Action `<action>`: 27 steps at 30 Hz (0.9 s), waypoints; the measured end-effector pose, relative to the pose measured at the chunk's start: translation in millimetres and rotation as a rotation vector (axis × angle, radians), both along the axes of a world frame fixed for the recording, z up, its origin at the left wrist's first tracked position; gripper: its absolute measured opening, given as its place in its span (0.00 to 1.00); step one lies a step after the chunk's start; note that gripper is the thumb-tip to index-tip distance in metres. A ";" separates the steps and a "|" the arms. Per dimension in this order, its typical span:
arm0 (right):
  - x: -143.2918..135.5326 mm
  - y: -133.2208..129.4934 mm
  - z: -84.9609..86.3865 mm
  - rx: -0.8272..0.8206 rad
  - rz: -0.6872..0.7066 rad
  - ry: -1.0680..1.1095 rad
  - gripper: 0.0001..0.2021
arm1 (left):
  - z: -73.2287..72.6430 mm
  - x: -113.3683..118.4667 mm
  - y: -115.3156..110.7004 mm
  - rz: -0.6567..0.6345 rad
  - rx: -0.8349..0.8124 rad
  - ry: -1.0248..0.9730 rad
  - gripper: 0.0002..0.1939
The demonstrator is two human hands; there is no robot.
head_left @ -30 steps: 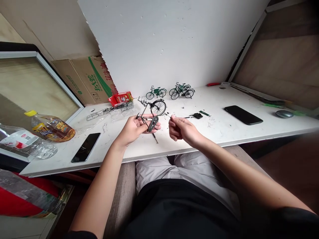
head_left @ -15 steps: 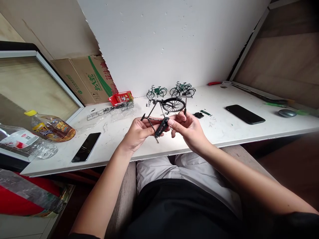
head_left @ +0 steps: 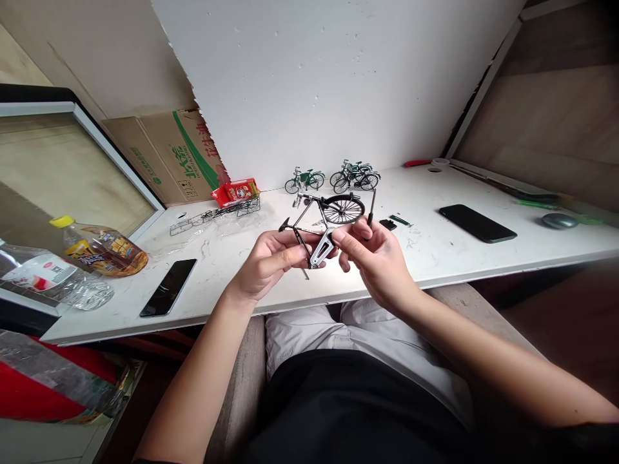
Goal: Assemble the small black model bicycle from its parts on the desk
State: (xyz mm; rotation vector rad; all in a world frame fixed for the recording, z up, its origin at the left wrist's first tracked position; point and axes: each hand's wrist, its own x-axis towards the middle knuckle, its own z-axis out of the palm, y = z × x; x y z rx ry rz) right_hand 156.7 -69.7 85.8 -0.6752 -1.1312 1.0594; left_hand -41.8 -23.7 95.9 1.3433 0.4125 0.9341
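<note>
Above the desk's front edge, a black model bicycle point(head_left: 342, 209) is held tilted, one wheel toward the back and its saddle point(head_left: 284, 224) to the left. My left hand point(head_left: 265, 264) grips its frame near the saddle, thumb on top. My right hand point(head_left: 374, 254) pinches the rounded end of the chain guard point(head_left: 320, 250), which shines silver. A slim screwdriver point(head_left: 372, 206) with a metal shaft and dark handle also stands up from the right fingers. No second wheel shows on this bicycle. The far side of the frame is hidden behind my fingers.
Several green and black model bicycles point(head_left: 304, 180) stand along the back wall. A wire parts frame point(head_left: 232, 209) and red packet point(head_left: 236, 192) lie left of them. Phones lie left point(head_left: 168, 287) and right point(head_left: 476, 222). Bottles point(head_left: 106, 248) lie far left, small dark parts point(head_left: 387, 224) right of centre.
The bicycle has been turned in my hands, so the chain guard now catches the light and its wheel sits slightly further right. The screwdriver has shifted right with my right hand.
</note>
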 end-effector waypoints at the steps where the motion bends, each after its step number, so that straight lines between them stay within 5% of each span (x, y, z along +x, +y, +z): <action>1: 0.5 0.1 0.6 0.005 -0.015 -0.015 0.28 | 0.6 0.2 -1.0 -0.008 -0.020 -0.013 0.15; 7: 8.8 0.7 2.9 0.149 -0.235 -0.269 0.28 | 4.1 3.7 -7.2 -0.001 -0.100 -0.056 0.17; 13: 27.8 -0.8 9.2 0.566 -0.672 -0.659 0.25 | 9.6 4.5 -13.7 0.008 -0.128 -0.082 0.17; 17: 32.2 0.6 13.7 0.794 -0.627 -0.774 0.21 | 10.0 7.1 -15.7 0.008 -0.160 -0.092 0.18; 27: 28.6 1.1 5.3 0.850 -0.564 -0.713 0.18 | 14.9 8.7 -23.5 -0.006 -0.193 -0.037 0.18</action>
